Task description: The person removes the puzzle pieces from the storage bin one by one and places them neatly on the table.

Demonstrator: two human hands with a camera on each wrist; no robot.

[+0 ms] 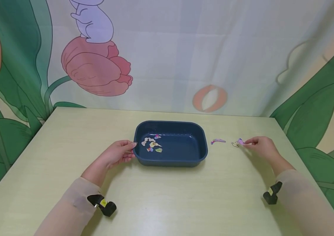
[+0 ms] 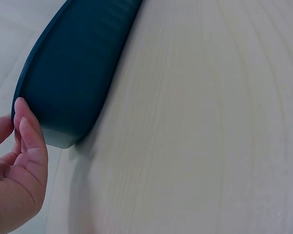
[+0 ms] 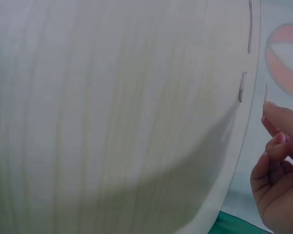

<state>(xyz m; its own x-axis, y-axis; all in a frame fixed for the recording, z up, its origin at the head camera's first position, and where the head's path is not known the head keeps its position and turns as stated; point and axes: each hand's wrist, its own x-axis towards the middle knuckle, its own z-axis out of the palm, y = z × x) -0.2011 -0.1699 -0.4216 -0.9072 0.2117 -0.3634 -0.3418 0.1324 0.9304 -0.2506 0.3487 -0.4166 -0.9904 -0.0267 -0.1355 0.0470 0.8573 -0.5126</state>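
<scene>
My left hand (image 1: 120, 153) grips the left rim of a dark blue rectangular tub (image 1: 170, 162), thumb on top of the edge. In the left wrist view, the fingers of that hand lie along the outer wall of the tub (image 2: 68, 83). Several small flat colourful cutouts (image 1: 155, 144) lie in the tub's left half. Between thumb and index finger my right hand (image 1: 262, 149) pinches a small flat purple cutout (image 1: 240, 141). This cutout (image 3: 265, 97) appears thin and edge-on in the right wrist view. Below it, a yellowish cutout (image 1: 235, 144) lies on the table.
A long thin purple cutout (image 1: 218, 141) lies on the pale wooden table (image 1: 167, 203), between the tub and my right hand. Behind the table's back edge hangs a printed curtain (image 1: 161, 59) with flowers and leaves.
</scene>
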